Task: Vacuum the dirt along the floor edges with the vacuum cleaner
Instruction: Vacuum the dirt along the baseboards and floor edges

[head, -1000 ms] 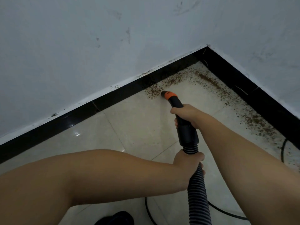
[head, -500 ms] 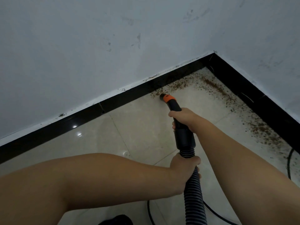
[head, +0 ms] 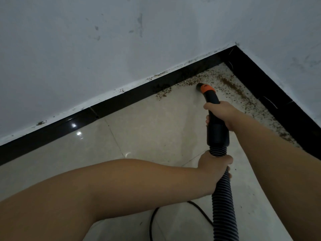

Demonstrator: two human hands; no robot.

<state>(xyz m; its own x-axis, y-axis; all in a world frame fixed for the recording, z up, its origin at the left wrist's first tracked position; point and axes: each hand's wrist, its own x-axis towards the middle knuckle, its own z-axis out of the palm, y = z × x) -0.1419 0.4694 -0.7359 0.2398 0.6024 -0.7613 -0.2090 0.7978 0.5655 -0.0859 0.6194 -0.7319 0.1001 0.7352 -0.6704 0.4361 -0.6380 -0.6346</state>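
Since the earlier frame my nozzle [head: 201, 87] has slid right along the far skirting board [head: 121, 100], leaving a small patch of dirt [head: 162, 93] behind it on the left. I see clean tile on the left, then my left hand [head: 214, 165], fingers wrapped fully round the ribbed hose [head: 224, 206], steadying the slack so the tip stays low. My right hand [head: 221, 113] is closed tight on the black wand [head: 217, 129] further out, steering. I angle the orange-collared tip toward the wall foot because grit [head: 232, 86] lies thickest there, trailing right into the corner and nearer along the right-hand skirting.
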